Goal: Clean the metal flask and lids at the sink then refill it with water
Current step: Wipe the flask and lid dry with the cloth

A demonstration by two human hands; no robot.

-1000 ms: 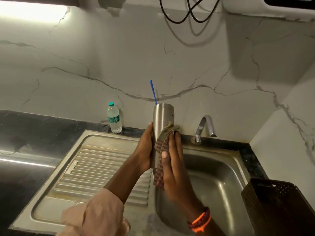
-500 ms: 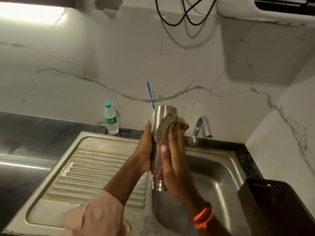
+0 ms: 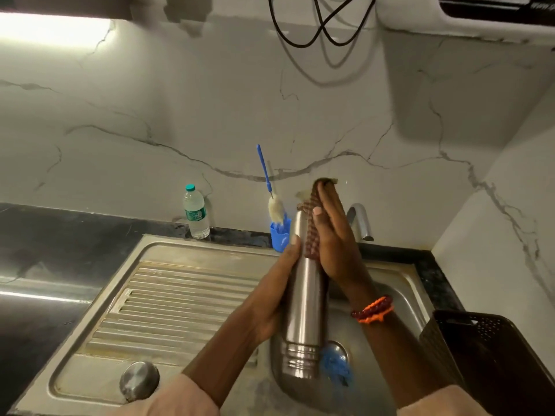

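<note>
The metal flask (image 3: 304, 298) is held upside down over the sink basin, its threaded neck pointing down. My left hand (image 3: 277, 292) grips its left side. My right hand (image 3: 333, 241) presses a brown checked cloth (image 3: 312, 223) flat against the flask's upper end, fingers stretched upward. A round metal lid (image 3: 139, 380) lies on the drainboard at the front left. A blue lid or scrubber (image 3: 335, 366) lies in the basin beside the flask's neck. A blue-handled bottle brush (image 3: 271, 190) stands in a blue cup (image 3: 280, 235) behind the flask.
The steel sink (image 3: 399, 298) has a ribbed drainboard (image 3: 168, 307) to the left and a tap (image 3: 360, 220) at the back. A plastic water bottle (image 3: 195, 212) stands by the wall. A dark perforated basket (image 3: 486, 364) is on the right. Black cables (image 3: 321, 22) hang above.
My right hand has slid the cloth up from the flask's middle to its top end. The view has tilted down, showing the flask's neck, the metal lid and the blue cup.
</note>
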